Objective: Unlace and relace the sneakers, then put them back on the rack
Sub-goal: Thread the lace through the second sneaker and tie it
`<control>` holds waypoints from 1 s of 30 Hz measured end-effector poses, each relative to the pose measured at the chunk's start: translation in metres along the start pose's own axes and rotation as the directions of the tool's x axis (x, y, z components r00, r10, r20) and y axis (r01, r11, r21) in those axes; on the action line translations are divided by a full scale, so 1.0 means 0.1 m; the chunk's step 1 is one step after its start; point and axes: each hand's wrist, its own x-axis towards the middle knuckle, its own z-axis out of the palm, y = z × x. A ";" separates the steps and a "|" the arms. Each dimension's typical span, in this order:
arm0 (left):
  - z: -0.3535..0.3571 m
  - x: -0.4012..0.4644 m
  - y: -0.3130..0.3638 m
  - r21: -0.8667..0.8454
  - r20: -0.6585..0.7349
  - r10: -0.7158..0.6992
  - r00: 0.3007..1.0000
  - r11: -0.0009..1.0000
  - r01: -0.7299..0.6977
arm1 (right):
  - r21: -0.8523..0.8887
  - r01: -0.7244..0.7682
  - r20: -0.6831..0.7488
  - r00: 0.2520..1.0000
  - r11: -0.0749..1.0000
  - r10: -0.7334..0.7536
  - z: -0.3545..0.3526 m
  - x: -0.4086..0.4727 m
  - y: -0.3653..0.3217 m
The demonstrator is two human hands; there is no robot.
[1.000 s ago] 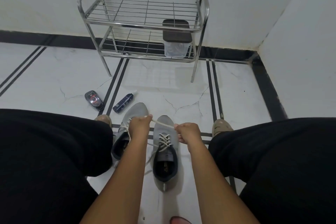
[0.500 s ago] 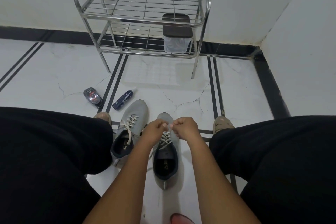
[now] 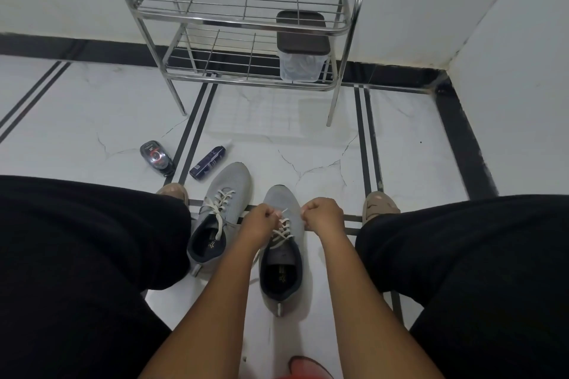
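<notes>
Two grey sneakers with white laces stand on the white floor between my knees. The right sneaker (image 3: 280, 258) points away from me, and both hands work at the top of its lacing. My left hand (image 3: 261, 220) pinches one end of the white lace (image 3: 283, 229) above the toe-side eyelets. My right hand (image 3: 323, 214) is curled tight on the other side and seems to pinch the other lace end. The left sneaker (image 3: 220, 215) lies angled beside it, laced, with loose ends. The steel two-shelf rack (image 3: 240, 24) stands against the far wall.
A clear plastic box with a dark lid (image 3: 300, 46) sits on the rack's lower shelf, right side. A dark polish tin (image 3: 155, 157) and a blue spray bottle (image 3: 207, 161) lie on the floor left of the sneakers. My black-clad legs flank the shoes; walls meet at right.
My hands came together from a wide pull on the lace to close over the right sneaker's upper eyelets. The left hand left the spot above the left sneaker.
</notes>
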 end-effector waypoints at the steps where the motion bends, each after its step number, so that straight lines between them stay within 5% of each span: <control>1: 0.00 0.00 -0.01 0.032 -0.012 -0.011 1.000 0.999 0.011 | -0.059 -0.022 0.017 1.000 0.998 0.023 0.01 0.02 0.03; 6: 0.14 -0.03 -0.11 0.200 0.045 -0.057 0.997 0.979 0.047 | -0.360 0.007 0.327 0.938 0.933 0.119 0.19 -0.17 0.28; 11: 0.27 -0.13 -0.16 0.389 0.017 -0.023 1.000 0.921 0.014 | -0.107 -0.149 0.257 0.951 0.983 0.172 0.36 -0.18 0.60; 17: 0.39 -0.15 -0.10 0.677 -0.026 0.063 0.998 0.736 -0.029 | 0.144 -0.289 0.300 0.924 0.946 0.236 0.38 -0.08 0.73; 30: 0.47 -0.11 -0.15 0.828 0.113 0.043 0.993 0.548 -0.119 | 0.271 -0.334 0.367 0.903 0.903 0.224 0.31 -0.16 0.69</control>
